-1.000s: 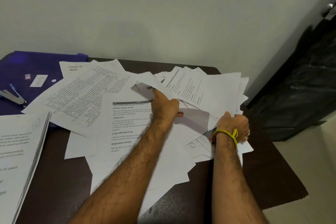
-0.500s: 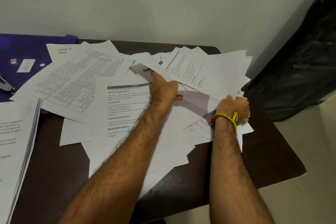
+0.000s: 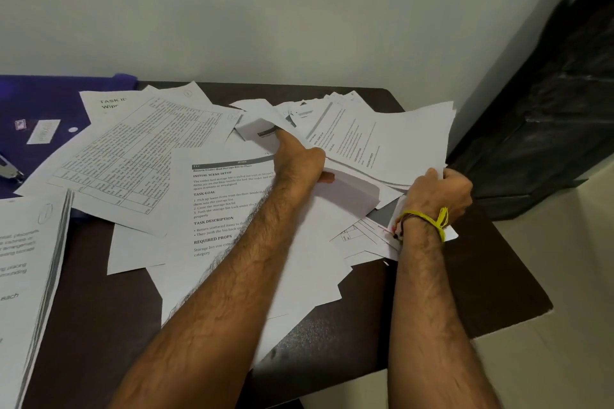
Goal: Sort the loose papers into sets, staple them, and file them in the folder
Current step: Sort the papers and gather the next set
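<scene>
Loose printed papers (image 3: 139, 156) lie scattered over a dark brown table (image 3: 491, 289). A bundle of sheets (image 3: 392, 139) at the right is lifted off the pile. My right hand (image 3: 445, 189) grips its near right corner. My left hand (image 3: 299, 163) reaches in under the raised bundle, thumb showing below it, fingers hidden among the sheets. A purple folder (image 3: 43, 96) lies at the back left. Only the tip of the stapler (image 3: 10, 171) shows at the left edge.
A thick, squared stack of papers (image 3: 26, 276) rests at the near left. A pale wall runs along the table's far edge. A dark door or cabinet (image 3: 548, 123) stands to the right, with pale floor (image 3: 564, 276) beside the table.
The right bundle of sheets has risen higher off the pile in my hands. The camera has shifted, so the folder and stapler sit closer to the left edge.
</scene>
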